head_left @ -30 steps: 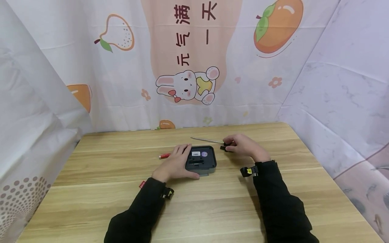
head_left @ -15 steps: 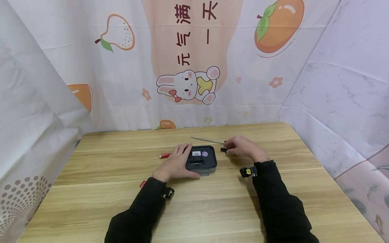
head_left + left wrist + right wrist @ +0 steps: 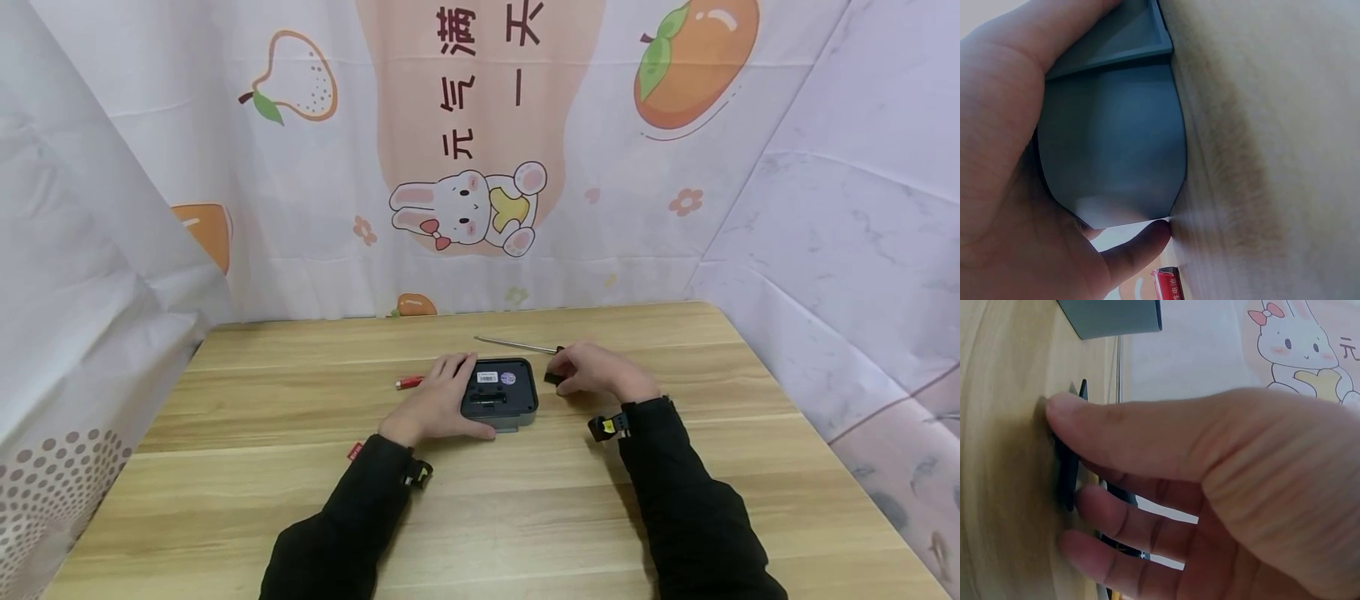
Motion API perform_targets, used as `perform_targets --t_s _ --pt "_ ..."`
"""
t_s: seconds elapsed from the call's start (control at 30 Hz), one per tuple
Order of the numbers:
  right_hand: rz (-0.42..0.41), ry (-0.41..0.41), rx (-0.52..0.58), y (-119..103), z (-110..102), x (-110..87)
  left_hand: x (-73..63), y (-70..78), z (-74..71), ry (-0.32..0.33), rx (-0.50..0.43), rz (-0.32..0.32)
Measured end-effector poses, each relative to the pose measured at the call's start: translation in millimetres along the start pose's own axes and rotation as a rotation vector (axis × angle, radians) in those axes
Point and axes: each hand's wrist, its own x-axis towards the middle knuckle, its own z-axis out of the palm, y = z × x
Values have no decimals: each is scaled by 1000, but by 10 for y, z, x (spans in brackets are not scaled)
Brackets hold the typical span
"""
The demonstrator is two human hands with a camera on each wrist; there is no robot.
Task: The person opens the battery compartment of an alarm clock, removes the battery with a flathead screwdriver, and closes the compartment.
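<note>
My left hand (image 3: 438, 404) is wrapped over the left side of a dark grey, round-cornered box-shaped device (image 3: 517, 410), thumb on the near side and fingers at the far side. The device's black back faces up, showing a barcode label, a round purple sticker and an uncovered battery slot (image 3: 489, 399). To the right of it, my right hand (image 3: 600, 371) pinches a small flat black battery cover (image 3: 1069, 475) close over the table, thumb on one face and fingertips on the other. The fingers partly hide the cover.
A screwdriver (image 3: 516, 343) lies behind the device, its handle end partly hidden by the right hand. A red battery (image 3: 1168, 284) lies to the left, just beyond the left fingers. A printed curtain (image 3: 315, 208) hangs behind the wooden table (image 3: 480, 517).
My right hand has drawn slightly toward me, away from the screwdriver handle, with the black battery cover now between thumb and fingers. The left hand and device hold their place.
</note>
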Motion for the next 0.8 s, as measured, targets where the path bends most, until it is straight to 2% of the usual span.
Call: perform_targets --t_s 0.2,0.57,0.8 --pt "21 -18 -2 -43 4 22 -1 2 -9 -4 2 -2" --pt "-21 -23 -24 -65 18 15 -2 20 -10 2 -10 -3" --pt "6 -5 -29 -83 14 21 10 14 -4 -3 -5 -9"
